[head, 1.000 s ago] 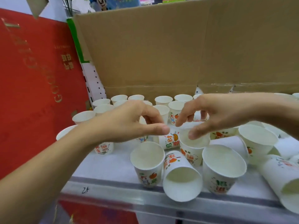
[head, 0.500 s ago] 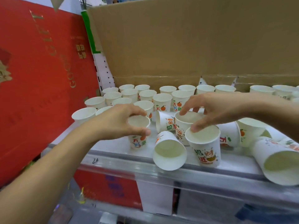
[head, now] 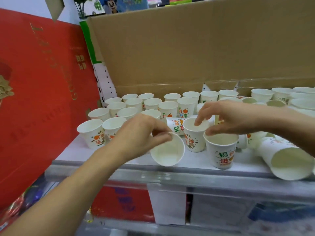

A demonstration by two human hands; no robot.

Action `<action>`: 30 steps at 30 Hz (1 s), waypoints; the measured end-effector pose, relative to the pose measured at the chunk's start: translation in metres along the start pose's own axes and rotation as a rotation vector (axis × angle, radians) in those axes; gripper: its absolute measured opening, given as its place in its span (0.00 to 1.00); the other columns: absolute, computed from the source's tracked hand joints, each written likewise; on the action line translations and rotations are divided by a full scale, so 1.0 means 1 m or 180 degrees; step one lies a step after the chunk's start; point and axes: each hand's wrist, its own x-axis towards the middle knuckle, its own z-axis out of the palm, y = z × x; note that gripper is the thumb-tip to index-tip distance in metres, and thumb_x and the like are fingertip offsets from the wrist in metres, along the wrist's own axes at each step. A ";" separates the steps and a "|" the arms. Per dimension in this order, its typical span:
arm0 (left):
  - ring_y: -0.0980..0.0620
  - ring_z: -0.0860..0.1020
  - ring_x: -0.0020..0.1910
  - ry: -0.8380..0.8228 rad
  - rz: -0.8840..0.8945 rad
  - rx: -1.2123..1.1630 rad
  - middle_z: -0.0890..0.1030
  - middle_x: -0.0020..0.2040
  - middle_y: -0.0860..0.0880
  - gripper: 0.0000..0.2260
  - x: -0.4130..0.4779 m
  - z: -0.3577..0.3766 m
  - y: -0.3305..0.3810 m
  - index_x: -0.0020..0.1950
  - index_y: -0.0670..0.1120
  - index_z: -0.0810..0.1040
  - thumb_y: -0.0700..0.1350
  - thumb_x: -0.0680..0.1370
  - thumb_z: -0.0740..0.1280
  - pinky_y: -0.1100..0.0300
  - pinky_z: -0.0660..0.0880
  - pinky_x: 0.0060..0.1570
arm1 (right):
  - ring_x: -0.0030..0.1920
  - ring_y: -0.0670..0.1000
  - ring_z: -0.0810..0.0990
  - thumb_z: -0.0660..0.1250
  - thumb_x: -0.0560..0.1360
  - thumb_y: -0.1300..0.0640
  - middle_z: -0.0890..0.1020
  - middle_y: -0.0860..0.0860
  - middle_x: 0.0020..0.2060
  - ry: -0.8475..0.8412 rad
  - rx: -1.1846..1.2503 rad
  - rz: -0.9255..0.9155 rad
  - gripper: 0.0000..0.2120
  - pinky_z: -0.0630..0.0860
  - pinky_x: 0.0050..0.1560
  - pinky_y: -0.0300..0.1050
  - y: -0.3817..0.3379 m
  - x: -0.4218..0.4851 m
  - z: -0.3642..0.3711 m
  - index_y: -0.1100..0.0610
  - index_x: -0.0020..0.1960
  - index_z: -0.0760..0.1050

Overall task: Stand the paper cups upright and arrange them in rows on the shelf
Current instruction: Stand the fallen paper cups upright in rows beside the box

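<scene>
I am pinching the rim of the tipped cup (head: 167, 150) near the front edge of the shelf (head: 196, 161) with my left hand (head: 141, 135), aiming to swing its base down gently, uncrushed, beside the upright cup (head: 194, 135) whose rim my right hand (head: 226, 116) is pinching.

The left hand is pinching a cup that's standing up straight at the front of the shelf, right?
Not quite. The head view shows the cup pinched by the left hand is tipped over, its open mouth facing the camera, not standing straight. It is at the front of the shelf.
</scene>
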 end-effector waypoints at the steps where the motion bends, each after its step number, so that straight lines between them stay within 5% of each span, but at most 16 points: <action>1: 0.59 0.79 0.38 -0.0120 -0.0111 0.0161 0.84 0.39 0.58 0.04 0.006 -0.004 0.002 0.45 0.55 0.86 0.52 0.75 0.70 0.56 0.76 0.39 | 0.55 0.39 0.73 0.71 0.72 0.48 0.75 0.37 0.55 0.0016 0.0030 0.0002 0.11 0.72 0.55 0.42 0.000 -0.001 0.000 0.35 0.51 0.75; 6: 0.55 0.70 0.27 -0.0790 -0.0495 0.0459 0.74 0.23 0.57 0.19 0.038 -0.008 0.009 0.26 0.53 0.75 0.51 0.78 0.67 0.59 0.68 0.30 | 0.55 0.40 0.74 0.70 0.73 0.50 0.75 0.37 0.54 0.0149 0.0168 0.0061 0.11 0.73 0.55 0.42 -0.001 -0.008 0.000 0.36 0.51 0.75; 9: 0.55 0.78 0.42 -0.0886 -0.0484 0.0813 0.83 0.44 0.57 0.10 0.047 -0.005 0.009 0.49 0.54 0.85 0.56 0.77 0.66 0.54 0.77 0.43 | 0.55 0.40 0.75 0.70 0.74 0.50 0.76 0.38 0.55 0.0266 0.0204 0.0113 0.10 0.74 0.56 0.45 0.002 -0.016 -0.002 0.38 0.52 0.76; 12: 0.57 0.74 0.53 -0.0561 -0.0028 0.0642 0.80 0.53 0.58 0.12 0.040 -0.010 0.008 0.58 0.56 0.81 0.57 0.79 0.64 0.56 0.69 0.53 | 0.55 0.39 0.76 0.67 0.73 0.47 0.78 0.38 0.54 0.0524 0.0367 0.0104 0.09 0.77 0.55 0.48 0.004 -0.030 -0.004 0.39 0.52 0.78; 15: 0.66 0.75 0.55 -0.0678 0.0209 -0.0583 0.81 0.51 0.63 0.11 0.014 -0.020 0.006 0.52 0.56 0.84 0.58 0.73 0.70 0.69 0.69 0.55 | 0.51 0.39 0.77 0.65 0.69 0.38 0.80 0.38 0.48 0.0811 0.0561 0.0015 0.13 0.77 0.49 0.45 -0.001 -0.053 -0.007 0.42 0.49 0.80; 21: 0.65 0.78 0.43 -0.0478 0.0567 0.0246 0.85 0.43 0.60 0.06 0.000 -0.011 -0.005 0.48 0.54 0.86 0.47 0.73 0.74 0.62 0.75 0.48 | 0.52 0.40 0.72 0.72 0.66 0.39 0.78 0.37 0.45 0.0500 -0.0025 0.0045 0.09 0.71 0.52 0.42 -0.006 -0.076 0.015 0.40 0.43 0.78; 30: 0.60 0.78 0.38 -0.0284 -0.0001 0.0435 0.80 0.36 0.60 0.09 -0.003 -0.003 0.005 0.52 0.56 0.83 0.53 0.73 0.73 0.58 0.77 0.43 | 0.48 0.41 0.72 0.70 0.74 0.51 0.79 0.40 0.44 0.0924 0.0082 -0.0181 0.01 0.67 0.47 0.35 -0.038 -0.044 0.043 0.46 0.46 0.79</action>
